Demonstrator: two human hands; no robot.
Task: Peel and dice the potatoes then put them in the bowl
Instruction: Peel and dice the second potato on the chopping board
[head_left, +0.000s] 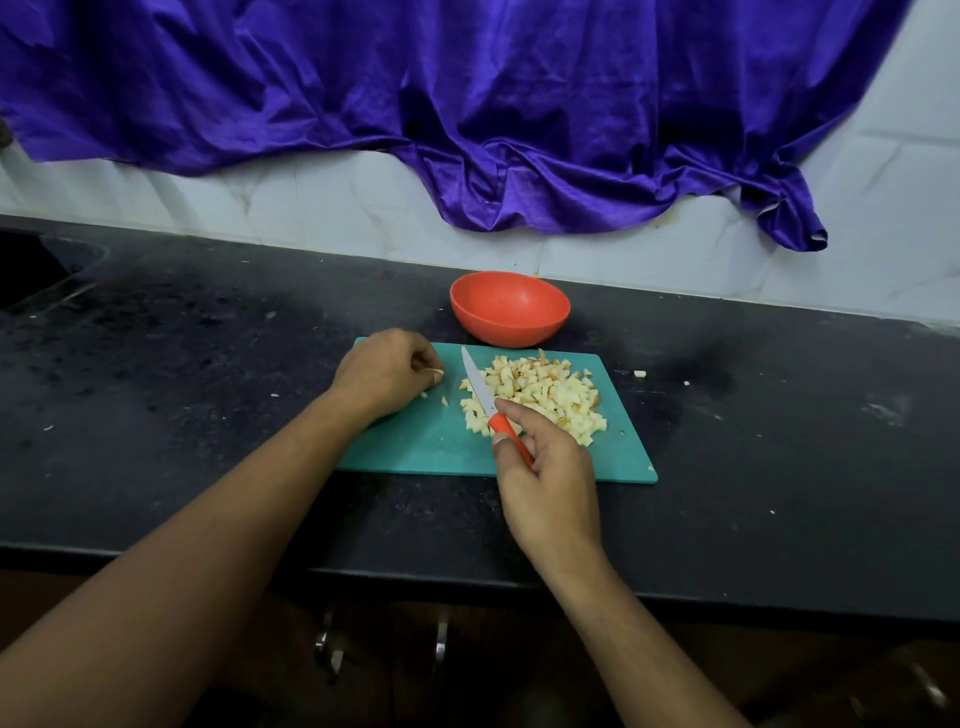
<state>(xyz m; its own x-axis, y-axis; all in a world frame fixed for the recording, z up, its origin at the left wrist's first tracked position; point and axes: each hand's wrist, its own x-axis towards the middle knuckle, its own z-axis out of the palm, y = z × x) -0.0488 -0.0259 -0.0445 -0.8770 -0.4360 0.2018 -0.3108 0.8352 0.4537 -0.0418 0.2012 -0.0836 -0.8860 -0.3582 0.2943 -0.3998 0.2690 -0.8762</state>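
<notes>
Diced potato (545, 397) lies heaped on the teal cutting board (415, 447), directly before the orange bowl (509, 322); the right hand (550, 483), nearer, curls round a knife (485, 397) lying along the heap's left edge, while the left hand (382, 371) pinches a stray piece (436, 373).

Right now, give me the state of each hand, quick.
Left hand: pinches a small potato piece.
Right hand: grips the knife by its orange handle.

Shiny purple cloth (467, 104) is draping glossy white tiles (311, 208); a matt teal plastic board (415, 447) and smooth orange plastic bowl (509, 325) are resting on a speckled black counter (208, 364).
</notes>
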